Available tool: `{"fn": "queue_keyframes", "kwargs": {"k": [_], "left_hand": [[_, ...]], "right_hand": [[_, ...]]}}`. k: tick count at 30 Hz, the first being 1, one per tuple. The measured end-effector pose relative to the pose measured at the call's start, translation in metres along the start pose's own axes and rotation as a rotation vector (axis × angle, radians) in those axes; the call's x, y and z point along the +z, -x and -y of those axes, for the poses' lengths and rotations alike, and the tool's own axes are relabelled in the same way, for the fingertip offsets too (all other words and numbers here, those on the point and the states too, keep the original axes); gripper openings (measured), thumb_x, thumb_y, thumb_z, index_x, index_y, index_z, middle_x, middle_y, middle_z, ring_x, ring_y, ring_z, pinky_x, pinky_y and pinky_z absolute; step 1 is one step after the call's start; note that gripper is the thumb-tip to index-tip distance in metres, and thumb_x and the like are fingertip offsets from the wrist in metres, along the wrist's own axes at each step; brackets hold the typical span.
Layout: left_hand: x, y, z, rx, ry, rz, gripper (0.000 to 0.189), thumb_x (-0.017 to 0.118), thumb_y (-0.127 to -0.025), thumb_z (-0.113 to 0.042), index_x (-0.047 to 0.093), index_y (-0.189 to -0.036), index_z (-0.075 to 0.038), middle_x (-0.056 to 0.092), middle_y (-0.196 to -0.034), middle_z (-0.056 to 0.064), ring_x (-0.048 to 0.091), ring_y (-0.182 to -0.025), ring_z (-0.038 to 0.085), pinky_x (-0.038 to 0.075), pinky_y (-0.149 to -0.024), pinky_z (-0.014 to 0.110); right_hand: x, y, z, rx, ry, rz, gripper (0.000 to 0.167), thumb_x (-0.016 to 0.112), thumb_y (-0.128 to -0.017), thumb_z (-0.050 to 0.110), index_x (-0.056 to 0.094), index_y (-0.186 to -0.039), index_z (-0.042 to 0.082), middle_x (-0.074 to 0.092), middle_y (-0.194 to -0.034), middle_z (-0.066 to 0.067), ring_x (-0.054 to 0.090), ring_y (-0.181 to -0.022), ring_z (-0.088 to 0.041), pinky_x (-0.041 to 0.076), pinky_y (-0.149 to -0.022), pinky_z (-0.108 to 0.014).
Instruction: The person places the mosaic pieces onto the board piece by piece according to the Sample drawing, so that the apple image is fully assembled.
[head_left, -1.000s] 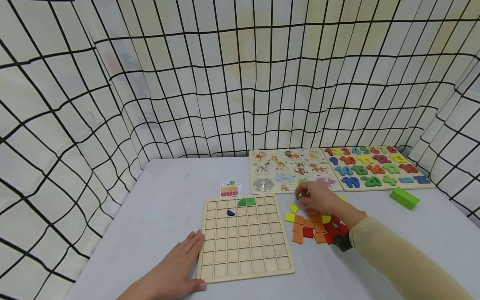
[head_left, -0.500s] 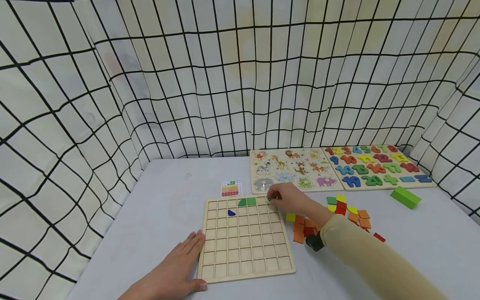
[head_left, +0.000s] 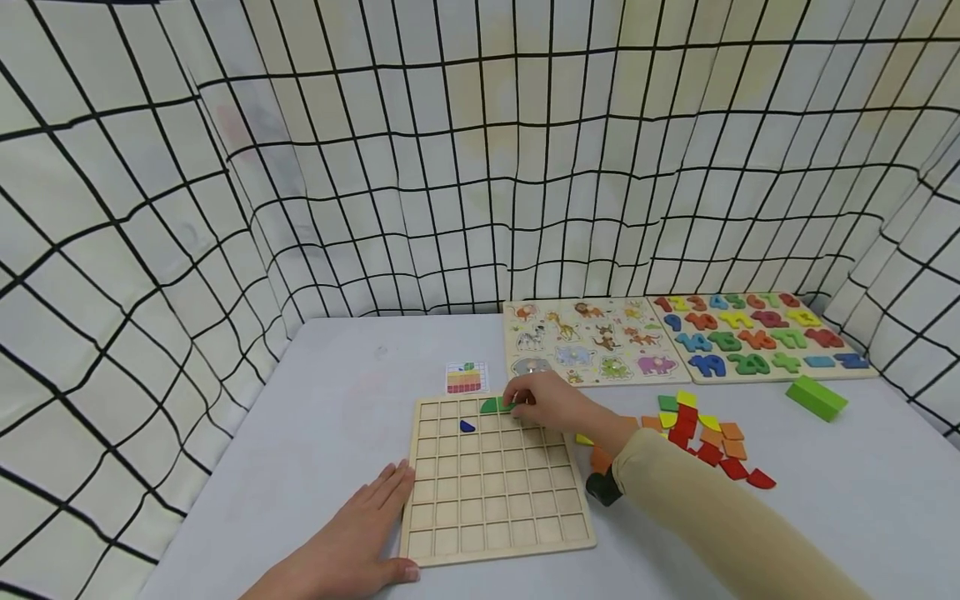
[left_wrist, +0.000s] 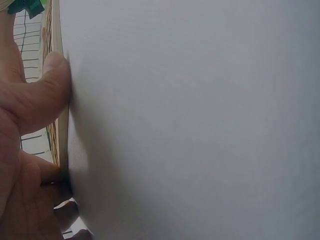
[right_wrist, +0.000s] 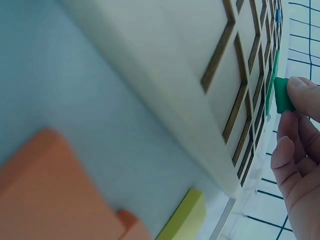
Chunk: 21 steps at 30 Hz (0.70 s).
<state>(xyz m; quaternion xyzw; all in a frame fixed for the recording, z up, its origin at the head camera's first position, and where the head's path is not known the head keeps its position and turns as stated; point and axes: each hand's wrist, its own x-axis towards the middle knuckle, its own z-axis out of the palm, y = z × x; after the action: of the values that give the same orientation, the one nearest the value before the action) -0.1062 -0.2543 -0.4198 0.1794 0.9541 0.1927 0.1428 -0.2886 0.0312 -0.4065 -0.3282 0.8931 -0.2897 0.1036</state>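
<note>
A pale wooden grid board (head_left: 498,500) lies flat, lower centre of the head view, the left hand (head_left: 348,529) touching its left edge; the right hand (head_left: 553,402) pinches a small green piece (right_wrist: 283,95) near its top edge.

The white table (head_left: 345,400) fills the lower half of the frame, and at lower centre I see a wooden grid board (head_left: 472,488) flat on it, a small printed card (head_left: 467,377) just beyond its far edge. Right of centre an animal puzzle board (head_left: 633,352) lies beside a number puzzle board (head_left: 805,372); a green block (head_left: 817,398) sits nearer, and red, orange, yellow and green loose pieces (head_left: 709,454) scatter at lower right, some hidden from me
</note>
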Motion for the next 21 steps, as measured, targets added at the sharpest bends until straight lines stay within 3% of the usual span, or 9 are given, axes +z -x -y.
{"fn": "queue_keyframes", "kwargs": {"k": [11, 21], "left_hand": [[0.0009, 0.0011, 0.0017, 0.009, 0.001, -0.01, 0.111, 0.079, -0.082, -0.053, 0.026, -0.157, 0.009, 0.023, -0.167, 0.025, 0.017, -0.157, 0.045, 0.026, -0.119, 0.069], [0.0013, 0.0014, 0.0, 0.01, -0.008, -0.02, 0.111, 0.08, -0.081, -0.052, 0.027, -0.157, 0.008, 0.024, -0.167, 0.025, 0.019, -0.156, 0.045, 0.026, -0.118, 0.069]], "right_hand": [[0.0025, -0.0045, 0.0055, -0.005, -0.011, 0.002, 0.004, 0.069, -0.097, 0.009, 0.073, -0.099, 0.009, 0.067, -0.085, 0.002, 0.053, -0.074, -0.01, 0.046, -0.067, -0.023], [0.0019, -0.0031, 0.0081, 0.124, 0.011, -0.029, 0.005, 0.075, -0.093, 0.013, 0.074, -0.089, 0.01, 0.07, -0.083, 0.001, 0.058, -0.074, -0.009, 0.05, -0.068, -0.025]]}}
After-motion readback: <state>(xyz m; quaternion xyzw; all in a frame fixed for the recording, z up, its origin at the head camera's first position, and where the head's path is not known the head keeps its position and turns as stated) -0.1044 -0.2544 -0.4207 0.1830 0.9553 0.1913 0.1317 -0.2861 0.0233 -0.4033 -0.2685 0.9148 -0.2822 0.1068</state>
